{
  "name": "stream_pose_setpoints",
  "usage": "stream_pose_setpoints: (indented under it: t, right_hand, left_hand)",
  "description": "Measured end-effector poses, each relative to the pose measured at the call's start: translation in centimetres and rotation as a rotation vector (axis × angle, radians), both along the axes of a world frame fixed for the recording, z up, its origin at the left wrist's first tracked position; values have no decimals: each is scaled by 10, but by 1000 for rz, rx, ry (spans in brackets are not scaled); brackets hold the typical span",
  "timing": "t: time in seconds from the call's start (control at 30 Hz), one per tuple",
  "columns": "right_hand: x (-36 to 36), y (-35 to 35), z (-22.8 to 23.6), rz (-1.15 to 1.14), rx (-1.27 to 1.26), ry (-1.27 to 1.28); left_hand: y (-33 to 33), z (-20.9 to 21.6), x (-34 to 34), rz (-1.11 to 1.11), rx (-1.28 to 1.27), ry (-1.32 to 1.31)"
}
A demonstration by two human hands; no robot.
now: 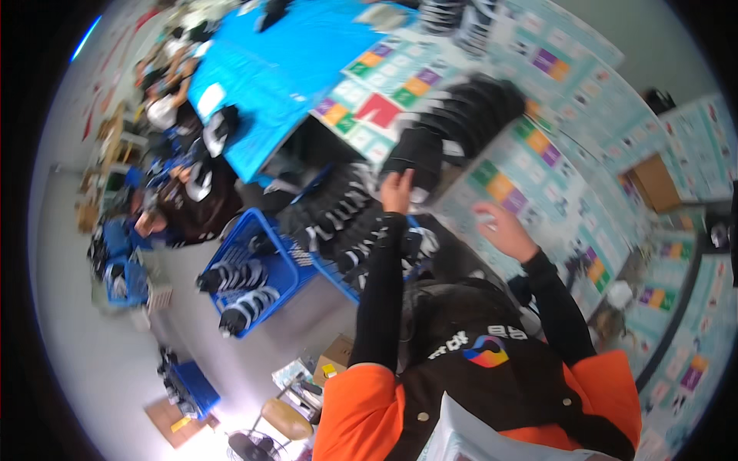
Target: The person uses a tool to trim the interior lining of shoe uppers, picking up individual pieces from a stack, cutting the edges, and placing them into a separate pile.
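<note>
A row of nested black caps lies on the printed table top in front of me. My left hand reaches to its near end, with fingers closed on the edge of the nearest black cap. To the right, my right hand is held over the table edge, fingers curved and apart, with nothing in it. Below my left forearm, more nested black-and-white caps fill a blue basket. Motion blur softens the caps' details.
A second blue basket with stacked caps stands on the floor at left. Beyond it is a table covered in blue sheeting. Several people sit working at the far left. An open cardboard box lies on the right. More caps stand at the far side.
</note>
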State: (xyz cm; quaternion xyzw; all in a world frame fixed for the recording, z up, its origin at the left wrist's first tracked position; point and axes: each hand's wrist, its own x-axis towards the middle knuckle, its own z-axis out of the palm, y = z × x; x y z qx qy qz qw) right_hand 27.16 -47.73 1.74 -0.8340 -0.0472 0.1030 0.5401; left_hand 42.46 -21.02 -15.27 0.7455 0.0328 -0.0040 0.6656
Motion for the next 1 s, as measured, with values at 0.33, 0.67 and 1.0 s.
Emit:
stream_pose_setpoints:
  t: [0.33,0.67,1.0]
  right_hand:
    - [-50,5,110,-249,760,519]
    - [57,57,-40,-116,-382,-188]
    - [137,64,-105,-73,-258,-543]
  left_hand:
    - [-2,38,-53,34,-226,37]
    - [-4,92,-109,-254,48,85]
    - [109,122,-151,238,-243,165]
